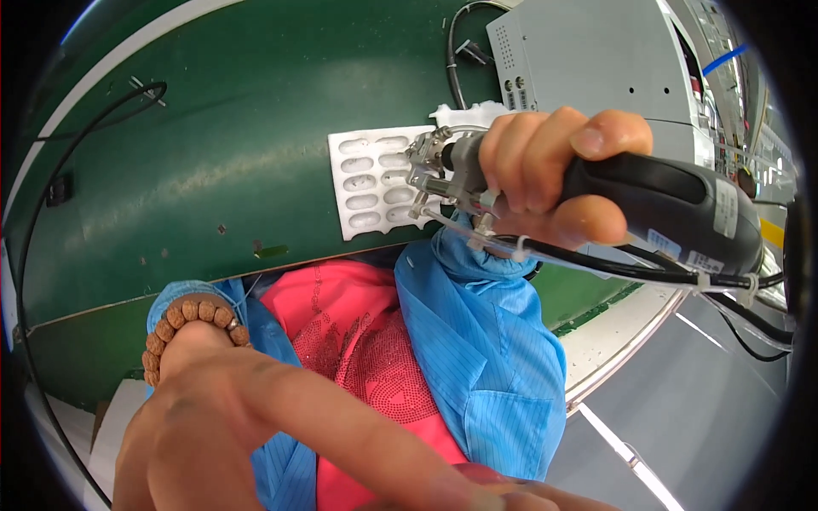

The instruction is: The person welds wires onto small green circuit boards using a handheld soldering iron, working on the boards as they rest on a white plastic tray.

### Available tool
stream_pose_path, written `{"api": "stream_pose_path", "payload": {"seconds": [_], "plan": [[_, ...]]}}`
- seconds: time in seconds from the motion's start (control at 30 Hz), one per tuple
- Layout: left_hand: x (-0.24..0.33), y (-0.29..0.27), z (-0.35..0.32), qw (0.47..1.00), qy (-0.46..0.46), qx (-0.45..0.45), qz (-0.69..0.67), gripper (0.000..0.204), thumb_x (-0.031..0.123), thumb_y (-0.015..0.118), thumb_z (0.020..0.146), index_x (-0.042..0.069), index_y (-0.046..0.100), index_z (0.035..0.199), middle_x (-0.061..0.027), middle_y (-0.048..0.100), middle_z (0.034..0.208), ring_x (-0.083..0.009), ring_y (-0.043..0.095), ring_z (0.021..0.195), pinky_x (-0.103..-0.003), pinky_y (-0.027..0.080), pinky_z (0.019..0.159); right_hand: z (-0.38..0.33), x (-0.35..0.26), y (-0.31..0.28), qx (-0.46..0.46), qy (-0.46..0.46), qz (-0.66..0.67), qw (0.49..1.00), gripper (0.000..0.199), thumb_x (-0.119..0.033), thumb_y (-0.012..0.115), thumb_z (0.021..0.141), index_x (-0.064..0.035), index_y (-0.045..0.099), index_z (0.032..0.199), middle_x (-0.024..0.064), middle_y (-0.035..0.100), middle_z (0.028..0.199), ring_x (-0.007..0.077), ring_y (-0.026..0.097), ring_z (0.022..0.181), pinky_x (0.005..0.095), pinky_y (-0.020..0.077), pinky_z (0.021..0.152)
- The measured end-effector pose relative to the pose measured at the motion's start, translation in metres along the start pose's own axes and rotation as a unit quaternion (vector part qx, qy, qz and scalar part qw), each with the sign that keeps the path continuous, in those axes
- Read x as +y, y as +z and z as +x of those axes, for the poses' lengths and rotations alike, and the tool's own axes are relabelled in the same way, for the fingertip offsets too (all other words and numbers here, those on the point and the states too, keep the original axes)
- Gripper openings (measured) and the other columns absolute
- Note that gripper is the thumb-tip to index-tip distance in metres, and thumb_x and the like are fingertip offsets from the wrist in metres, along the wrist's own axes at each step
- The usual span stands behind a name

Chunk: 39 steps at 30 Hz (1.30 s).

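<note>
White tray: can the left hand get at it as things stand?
Probably yes: the left side of the white tray is uncovered, facing the left hand's side. The black tool in the right hand overlaps only its right side.

I have my widest lane at ten o'clock, over the bare green tabletop (196,187), from the white tray (360,203) at eleven out to the black cable (32,213) that arcs down the nine o'clock side. Noon is tighter: a second black cable (452,60) loops down there, and the grey metal case (588,55) walls off one o'clock. At two to three I'm blocked by the right hand (558,170), wrapped round a black handheld tool (673,200), with its tubing (626,265) slung below. The tool's metal head covers the tray's right-hand cavities; its left column I can reach from ten. The left hand (204,426) fills seven.
</note>
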<state>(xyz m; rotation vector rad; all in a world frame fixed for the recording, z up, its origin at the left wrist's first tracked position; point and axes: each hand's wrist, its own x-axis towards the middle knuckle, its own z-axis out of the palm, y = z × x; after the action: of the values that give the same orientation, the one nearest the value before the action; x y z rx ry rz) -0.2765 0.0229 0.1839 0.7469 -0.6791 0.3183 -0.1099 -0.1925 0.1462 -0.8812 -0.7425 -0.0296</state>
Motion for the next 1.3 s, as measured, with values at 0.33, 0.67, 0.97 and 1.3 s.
{"api": "stream_pose_path", "payload": {"seconds": [0.33, 0.67, 0.97, 1.3], "plan": [[0.002, -0.011, 0.001, 0.993, -0.041, -0.113, 0.019, 0.053, -0.017, 0.062, 0.067, 0.018, 0.068, 0.106, 0.0105, 0.064, 0.108, -0.0039, 0.057, 0.1, -0.034, 0.056, 0.078, 0.002, 0.0, -0.009, -0.063, 0.008, 0.002, 0.998, 0.058, -0.04, 0.079, 0.075, -0.0014, 0.044, 0.101, 0.0013, 0.047, 0.055, 0.0104, 0.044, 0.045, 0.0255, 0.0358, 0.041], [-0.031, 0.004, 0.011, 0.991, -0.053, -0.082, 0.087, 0.043, -0.015, 0.057, 0.07, 0.012, 0.067, 0.101, 0.0034, 0.065, 0.102, -0.0114, 0.059, 0.096, -0.036, 0.054, 0.078, 0.004, 0.0, -0.016, -0.157, 0.003, -0.004, 0.988, 0.05, -0.043, 0.06, 0.091, -0.004, 0.043, 0.116, 0.001, 0.047, 0.067, 0.0112, 0.044, 0.052, 0.0288, 0.0378, 0.049], [-0.043, 0.003, 0.012, 0.98, -0.098, -0.003, 0.173, 0.035, -0.013, 0.053, 0.072, 0.007, 0.066, 0.098, -0.003, 0.066, 0.096, -0.0181, 0.06, 0.093, -0.037, 0.053, 0.078, 0.002, 0.0, -0.025, -0.167, 0.033, 0.083, 0.982, 0.054, -0.045, 0.061, 0.089, -0.0045, 0.043, 0.119, 0.0033, 0.048, 0.068, 0.0139, 0.045, 0.051, 0.0301, 0.0362, 0.049], [-0.036, -0.003, 0.002, 0.979, -0.121, -0.01, 0.164, 0.028, -0.011, 0.048, 0.075, 0.001, 0.065, 0.093, -0.0101, 0.067, 0.09, -0.0256, 0.062, 0.089, -0.038, 0.051, 0.078, 0.007, -0.009, -0.027, -0.193, 0.083, 0.028, 0.977, 0.048, -0.047, 0.06, 0.09, -0.01, 0.051, 0.118, -0.0005, 0.049, 0.069, 0.0117, 0.046, 0.055, 0.0286, 0.0366, 0.055]]}}
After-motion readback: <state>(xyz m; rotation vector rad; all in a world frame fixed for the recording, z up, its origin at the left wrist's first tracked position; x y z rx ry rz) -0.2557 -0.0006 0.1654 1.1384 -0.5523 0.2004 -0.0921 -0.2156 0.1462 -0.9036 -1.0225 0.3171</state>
